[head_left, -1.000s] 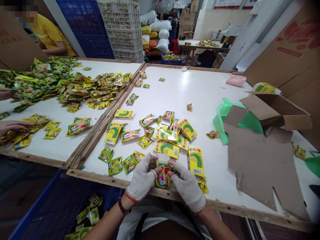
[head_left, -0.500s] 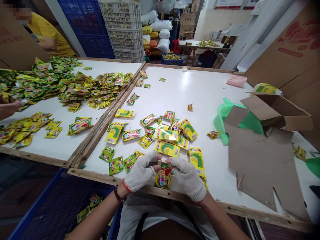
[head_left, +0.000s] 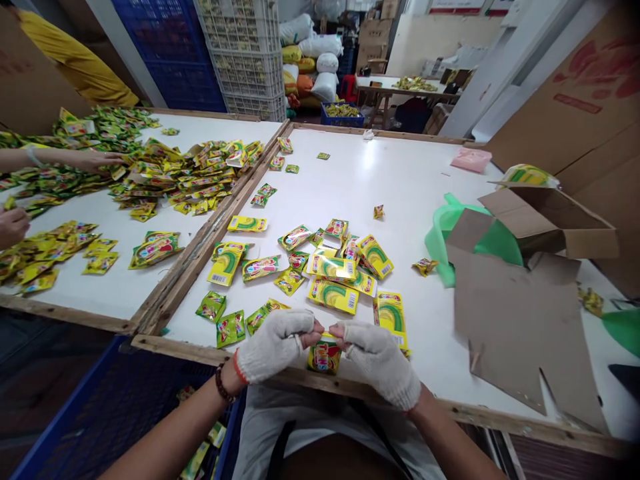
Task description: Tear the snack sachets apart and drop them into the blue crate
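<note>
A small green-and-yellow carton with colourful lettering stands at the table's near edge, between my hands. My left hand, in a white knit glove with bare fingertips, pinches the left side of its top edge. On the other side, my right hand, gloved the same way, grips the top right corner with thumb and fingers. Just beyond lie several yellow cartons, some with their end flaps open. Green sachets lie to the left of my left hand. Another yellow carton is beside my right hand.
Wooden rails edge and divide the white table. Flattened cardboard, an open cardboard box and a green basin occupy the right. A co-worker's hand reaches into heaped sachets at left. A blue crate is below.
The carton's white top flap has folded down, and a yellow top edge now shows between my fingertips. The co-worker's arm has reached across the sachet heap.
</note>
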{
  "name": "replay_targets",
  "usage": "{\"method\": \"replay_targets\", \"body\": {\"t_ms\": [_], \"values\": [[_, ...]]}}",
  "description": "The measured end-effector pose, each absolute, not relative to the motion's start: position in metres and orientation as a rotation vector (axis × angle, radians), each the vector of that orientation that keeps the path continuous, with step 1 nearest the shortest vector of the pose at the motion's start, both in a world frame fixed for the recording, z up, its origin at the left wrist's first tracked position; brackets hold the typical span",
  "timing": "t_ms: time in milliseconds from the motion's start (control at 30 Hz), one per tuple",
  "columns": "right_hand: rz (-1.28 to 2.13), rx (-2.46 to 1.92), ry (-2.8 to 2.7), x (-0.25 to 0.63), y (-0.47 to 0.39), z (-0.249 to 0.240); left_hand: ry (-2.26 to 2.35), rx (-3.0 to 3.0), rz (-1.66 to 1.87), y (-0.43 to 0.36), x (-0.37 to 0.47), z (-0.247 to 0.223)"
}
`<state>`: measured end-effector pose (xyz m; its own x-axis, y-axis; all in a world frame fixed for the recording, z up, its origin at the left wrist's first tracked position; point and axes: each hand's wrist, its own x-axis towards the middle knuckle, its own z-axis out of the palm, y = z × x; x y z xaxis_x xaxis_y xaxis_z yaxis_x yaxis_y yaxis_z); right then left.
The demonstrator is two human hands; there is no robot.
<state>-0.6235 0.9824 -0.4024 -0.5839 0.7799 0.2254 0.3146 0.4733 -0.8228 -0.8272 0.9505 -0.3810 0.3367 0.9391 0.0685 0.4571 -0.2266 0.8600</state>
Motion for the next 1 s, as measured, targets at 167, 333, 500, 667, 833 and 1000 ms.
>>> {"method": "replay_targets", "body": {"t_ms": [167, 333, 500, 667, 833, 1000], "values": [[0.651, -0.555, -2.330, -0.611, 0.967, -0.417, 1.145, 2.163, 0.932, 0.929, -0.831, -0.393], [0.669, -0.577, -2.286, -0.615, 0.967, -0.417, 1.067, 2.206, 1.011, 0.922, -0.833, -0.399], [0.853, -0.803, -2.085, -0.624, 0.968, -0.419, 1.290, 1.836, 1.103, 0.923, -0.824, -0.408], [0.883, -0.834, -2.094, -0.623, 0.966, -0.421, 1.324, 1.728, 1.059, 0.924, -0.817, -0.418], [1.054, -1.105, -1.876, -0.632, 0.976, -0.421, 1.307, 1.580, 1.003, 0.939, -0.834, -0.385], [1.564, -1.062, -1.781, -0.669, 0.955, -0.394, 1.433, 1.686, 1.032, 0.996, -0.856, -0.341]]}}
